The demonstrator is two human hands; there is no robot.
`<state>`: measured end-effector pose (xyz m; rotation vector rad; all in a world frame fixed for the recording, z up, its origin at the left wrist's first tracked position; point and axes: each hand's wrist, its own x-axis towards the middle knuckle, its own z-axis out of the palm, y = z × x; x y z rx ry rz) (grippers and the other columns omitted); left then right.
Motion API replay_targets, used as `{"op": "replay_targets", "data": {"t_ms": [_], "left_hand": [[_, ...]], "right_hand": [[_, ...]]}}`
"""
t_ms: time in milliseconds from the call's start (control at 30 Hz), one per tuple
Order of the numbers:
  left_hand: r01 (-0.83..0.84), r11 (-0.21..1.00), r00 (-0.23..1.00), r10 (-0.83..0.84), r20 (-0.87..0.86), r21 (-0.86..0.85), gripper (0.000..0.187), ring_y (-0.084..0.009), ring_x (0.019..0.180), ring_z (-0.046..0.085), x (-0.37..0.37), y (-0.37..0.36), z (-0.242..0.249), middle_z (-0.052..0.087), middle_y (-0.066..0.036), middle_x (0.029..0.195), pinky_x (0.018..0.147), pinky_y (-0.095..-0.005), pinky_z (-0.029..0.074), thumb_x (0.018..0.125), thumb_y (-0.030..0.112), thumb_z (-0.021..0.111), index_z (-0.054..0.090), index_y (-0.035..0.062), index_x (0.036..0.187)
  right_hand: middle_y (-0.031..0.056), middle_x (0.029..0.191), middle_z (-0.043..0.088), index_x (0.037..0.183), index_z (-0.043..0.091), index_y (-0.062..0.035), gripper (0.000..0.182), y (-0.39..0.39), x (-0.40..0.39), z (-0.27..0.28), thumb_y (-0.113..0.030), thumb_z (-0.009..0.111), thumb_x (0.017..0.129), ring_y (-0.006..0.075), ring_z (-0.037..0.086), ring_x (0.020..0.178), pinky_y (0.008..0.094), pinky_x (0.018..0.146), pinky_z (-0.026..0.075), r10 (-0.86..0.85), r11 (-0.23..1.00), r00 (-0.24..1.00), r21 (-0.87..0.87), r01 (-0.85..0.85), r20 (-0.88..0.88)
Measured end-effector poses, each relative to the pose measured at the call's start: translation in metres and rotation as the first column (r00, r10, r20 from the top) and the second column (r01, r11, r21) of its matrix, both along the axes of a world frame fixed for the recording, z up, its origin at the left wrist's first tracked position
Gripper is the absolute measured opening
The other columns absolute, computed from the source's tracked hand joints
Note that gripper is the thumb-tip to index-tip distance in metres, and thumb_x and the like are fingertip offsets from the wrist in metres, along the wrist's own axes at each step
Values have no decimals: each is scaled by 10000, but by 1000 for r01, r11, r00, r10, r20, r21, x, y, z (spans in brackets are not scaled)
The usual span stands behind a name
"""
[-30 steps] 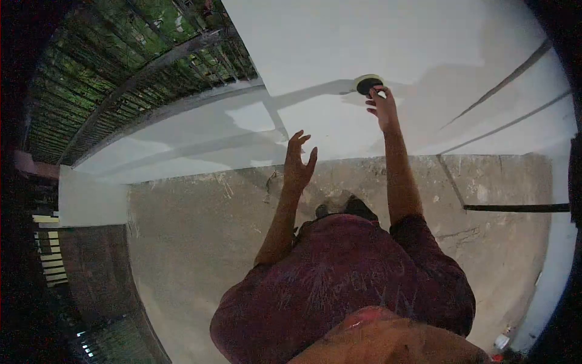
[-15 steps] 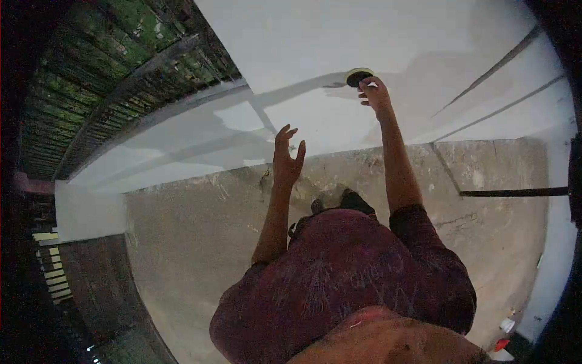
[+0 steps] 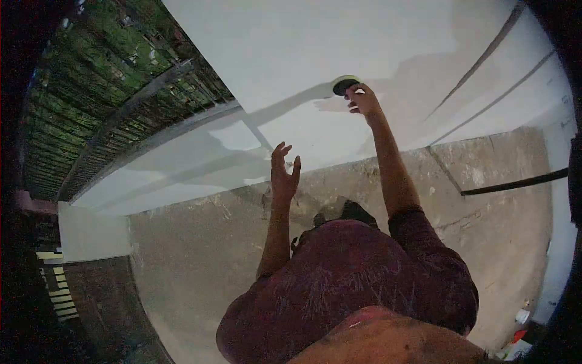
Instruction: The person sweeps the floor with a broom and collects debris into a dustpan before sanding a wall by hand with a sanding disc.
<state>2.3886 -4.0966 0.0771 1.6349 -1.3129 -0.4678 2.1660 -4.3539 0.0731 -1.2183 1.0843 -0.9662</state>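
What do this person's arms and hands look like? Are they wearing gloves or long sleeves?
No gloves: the left hand and the right hand are both bare, with slim fingers. The forearms are bare too, and I see no watch or bracelet. The short sleeves belong to a dark maroon shirt with pale, scratchy-looking lettering too blurry to read.

We look from one head-worn camera, facing forward and steeply down, close above the shirt [image 3: 345,285] at bottom centre. Our wide, curved view reaches past the left hand [image 3: 284,177] and right hand [image 3: 364,103] to the white wall [image 3: 303,48] across the top, with floor [image 3: 200,267] below it.
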Motion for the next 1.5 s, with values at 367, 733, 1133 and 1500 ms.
{"op": "replay_targets", "data": {"t_ms": [367, 733, 1133, 1500], "left_hand": [[56, 993, 995, -46, 93, -101, 489, -312, 1276, 500, 1, 0, -9, 499, -163, 1363, 1047, -474, 431, 955, 165, 625, 424, 68, 1390], [78, 996, 987, -72, 147, -35, 470, -301, 1204, 554, 7, -3, -19, 534, -147, 1333, 963, -443, 479, 956, 172, 635, 452, 69, 1375], [398, 908, 917, -396, -39, 131, 400, -276, 1054, 629, 3, -16, -42, 568, -141, 1269, 866, -397, 511, 963, 308, 621, 564, 44, 1258], [600, 772, 793, -608, -29, 211, 443, -261, 1031, 621, -16, -34, -49, 582, -159, 1206, 839, -390, 528, 960, 361, 611, 567, 43, 1264]], "right_hand": [[95, 975, 692, 1084, 554, -134, 300, -8, -13, 90, -284, 717, 882, 176, 633, 704, 350, 628, 537, 58, 995, 985, -84, -45, 162], [72, 932, 672, 1051, 554, -108, 357, -4, 15, -66, -379, 716, 885, 209, 649, 717, 413, 644, 563, 72, 987, 984, 132, -93, 160], [33, 1150, 617, 1212, 554, -117, 350, 151, 41, -107, -323, 640, 942, 135, 583, 875, 324, 759, 515, 229, 834, 823, 331, -441, 520], [60, 1287, 556, 1316, 501, -95, 478, 196, 16, -117, -387, 592, 949, 207, 563, 1041, 395, 869, 478, 82, 816, 880, 475, -329, 468]]}}
